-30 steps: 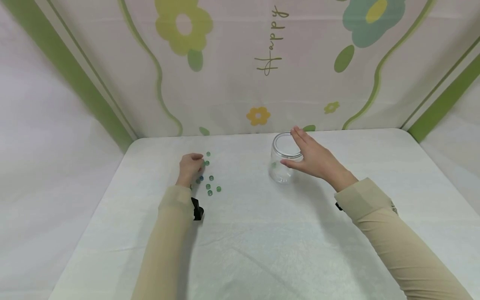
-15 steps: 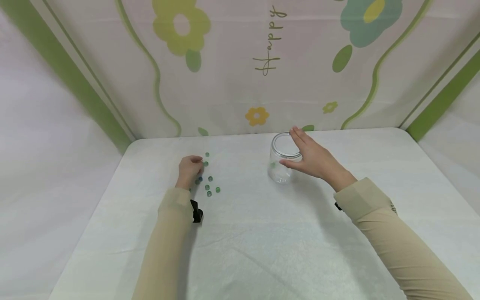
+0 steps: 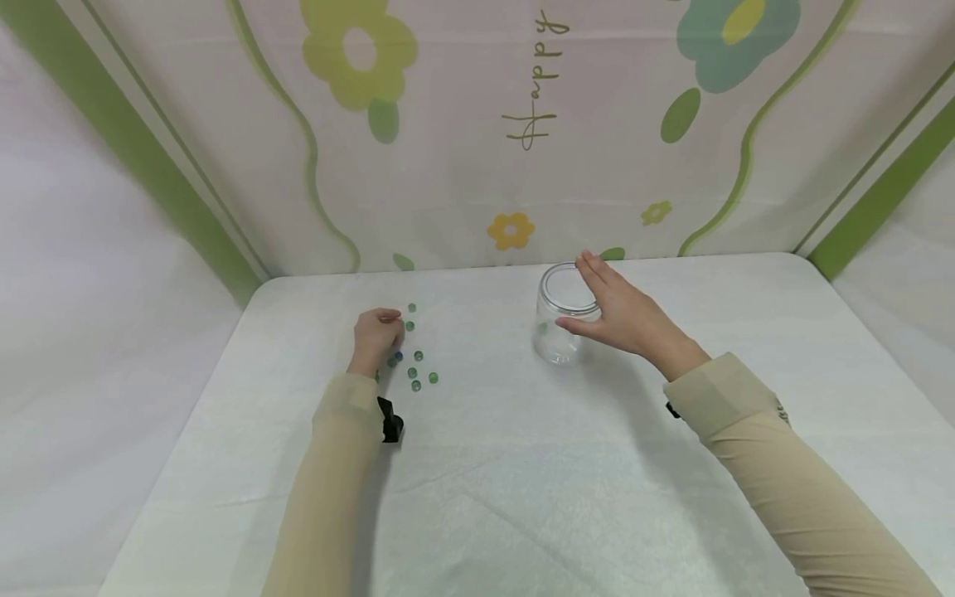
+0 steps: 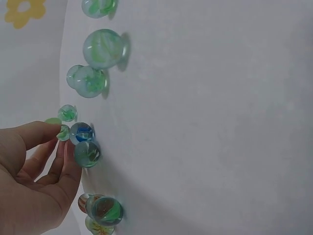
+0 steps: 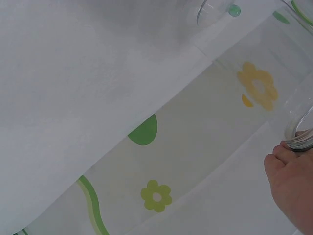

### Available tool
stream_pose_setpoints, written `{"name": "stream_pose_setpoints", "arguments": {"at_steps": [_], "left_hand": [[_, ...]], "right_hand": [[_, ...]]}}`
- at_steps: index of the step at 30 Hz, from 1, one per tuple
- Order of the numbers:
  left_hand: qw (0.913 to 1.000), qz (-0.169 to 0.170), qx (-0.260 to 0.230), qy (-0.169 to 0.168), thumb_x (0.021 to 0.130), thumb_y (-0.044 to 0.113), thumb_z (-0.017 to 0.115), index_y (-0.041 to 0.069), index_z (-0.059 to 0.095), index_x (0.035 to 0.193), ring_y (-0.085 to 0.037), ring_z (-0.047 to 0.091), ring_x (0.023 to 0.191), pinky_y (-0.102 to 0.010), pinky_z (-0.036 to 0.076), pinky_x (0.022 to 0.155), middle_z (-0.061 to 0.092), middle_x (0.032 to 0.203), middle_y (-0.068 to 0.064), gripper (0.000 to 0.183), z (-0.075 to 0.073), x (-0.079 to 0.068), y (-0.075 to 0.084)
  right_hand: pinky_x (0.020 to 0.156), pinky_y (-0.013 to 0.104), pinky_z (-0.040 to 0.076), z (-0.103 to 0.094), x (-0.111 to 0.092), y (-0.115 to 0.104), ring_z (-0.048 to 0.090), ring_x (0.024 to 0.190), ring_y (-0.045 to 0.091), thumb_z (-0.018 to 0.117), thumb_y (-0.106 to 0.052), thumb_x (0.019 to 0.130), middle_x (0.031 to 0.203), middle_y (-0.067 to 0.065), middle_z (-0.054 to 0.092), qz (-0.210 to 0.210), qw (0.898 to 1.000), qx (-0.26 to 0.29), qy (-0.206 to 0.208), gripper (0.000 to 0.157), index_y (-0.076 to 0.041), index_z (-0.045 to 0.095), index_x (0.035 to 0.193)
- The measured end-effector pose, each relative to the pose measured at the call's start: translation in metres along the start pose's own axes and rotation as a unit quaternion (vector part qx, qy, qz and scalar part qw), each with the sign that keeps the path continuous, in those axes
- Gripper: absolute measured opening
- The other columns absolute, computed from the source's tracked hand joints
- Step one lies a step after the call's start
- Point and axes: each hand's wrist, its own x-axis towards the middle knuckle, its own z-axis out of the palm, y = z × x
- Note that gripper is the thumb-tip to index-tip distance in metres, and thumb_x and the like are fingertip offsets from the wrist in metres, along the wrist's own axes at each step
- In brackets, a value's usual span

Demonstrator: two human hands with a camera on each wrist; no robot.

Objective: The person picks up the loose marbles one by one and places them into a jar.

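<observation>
On a white desk [image 3: 522, 497], the right grip [image 3: 625, 312] is clasped about the rim of a clear jar [image 3: 556, 342], thumb across the near side and fingers along the right side toward the back. The jar stands upright, mostly to the left of that grip, mouth upward. The hold seems meant to keep it steady, and leaves much of the mouth uncovered on the side facing the left grip [image 3: 376, 338]. A green spot [image 3: 542, 328] shows through the jar wall, perhaps a marble inside.

The left grip is low, fingers curved, among loose marbles [image 3: 433, 377]. Close up, a green marble [image 4: 64, 133] shows at the thumb tip; I cannot tell whether it is pinched or lies behind. A blue marble [image 4: 81, 133] is just beside the fingers. Others lie right of this grip and nearer the person; being round, they would probably roll if bumped.

The desk's far edge runs close behind the jar and right grip, where a flowered backdrop [image 3: 448, 166] rises. A broad stretch of desk separates the grips, widening toward the person, giving room for sideways movement.
</observation>
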Motion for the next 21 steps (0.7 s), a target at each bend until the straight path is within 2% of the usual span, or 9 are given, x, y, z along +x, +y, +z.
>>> {"name": "stream_pose_setpoints", "arguments": {"at_steps": [4,9,14,21], "left_hand": [[0.9998,0.001,-0.019,-0.006,0.097,0.015,0.049,0.006,0.051,0.135,-0.027,0.059,0.111,-0.032,0.052,0.094,0.055,0.135,-0.017,0.039,-0.003,0.000,0.003],[0.9969,0.002,-0.074,-0.029,0.098,0.015,0.050,0.005,0.049,0.137,-0.029,0.057,0.120,-0.033,0.050,0.103,0.052,0.139,-0.017,0.040,-0.005,0.000,0.012],[0.9882,0.010,-0.138,-0.065,0.099,0.013,0.050,0.002,0.047,0.138,-0.029,0.052,0.127,-0.031,0.048,0.107,0.049,0.141,-0.018,0.041,-0.001,-0.002,0.027],[0.9721,0.026,-0.212,-0.096,0.099,0.013,0.052,0.001,0.050,0.135,-0.026,0.052,0.126,-0.027,0.050,0.104,0.052,0.138,-0.017,0.038,0.013,-0.011,0.053]], "right_hand": [[0.118,0.057,0.023,0.000,0.000,0.000,0.012,0.148,0.034,0.058,-0.057,0.088,0.162,0.013,0.007,0.000,1.000,0.000,-0.001,0.097,-0.004,0.010,0.153],[0.118,0.057,0.023,0.000,0.000,0.001,0.012,0.148,0.034,0.058,-0.057,0.088,0.162,0.013,0.007,0.000,1.000,0.003,-0.003,0.097,-0.005,0.010,0.153],[0.118,0.057,0.023,-0.001,0.000,0.001,0.012,0.148,0.035,0.058,-0.057,0.088,0.162,0.013,0.006,0.001,1.000,0.005,-0.002,0.097,-0.005,0.009,0.153],[0.118,0.058,0.023,-0.003,0.001,0.001,0.012,0.148,0.035,0.057,-0.058,0.088,0.162,0.012,0.005,0.006,1.000,0.006,-0.007,0.097,-0.005,0.008,0.154]]}}
